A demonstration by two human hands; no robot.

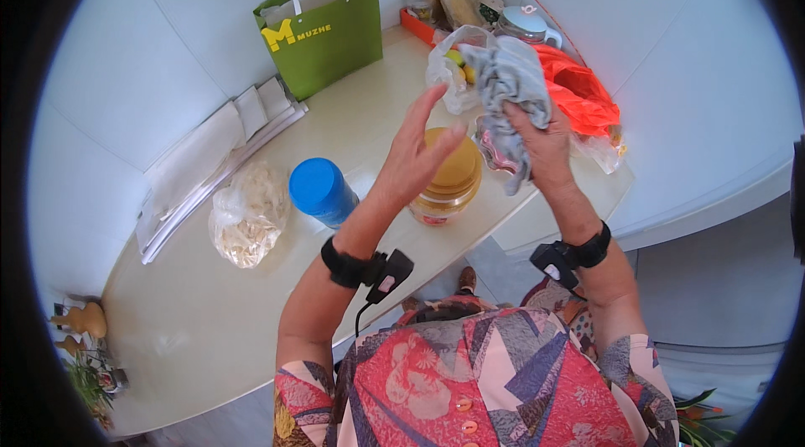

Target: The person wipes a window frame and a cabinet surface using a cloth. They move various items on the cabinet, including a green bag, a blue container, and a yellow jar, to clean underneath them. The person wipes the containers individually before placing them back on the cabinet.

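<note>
My right hand (546,145) grips a crumpled grey-blue cloth (512,79), raised at the right part of the counter. My left hand (418,154) is held with thumb and fingers apart and nothing between them. Below and beside it stands a jar with a yellow lid (454,164), partly covered by that hand. A blue-lidded container (321,189) stands left of my left forearm. Under the cloth a pink and clear dish or package (494,148) shows only in part. Behind the cloth lies a clear plastic bag (449,85) with yellow-green fruit.
A tied plastic bag of pale dry food (248,220), folded white sheets (207,157) and a green paper bag (324,38) line the counter's left and back. Right of the cloth are a red plastic bag (582,95), a lidded glass pot (525,22) and a red tray (418,29).
</note>
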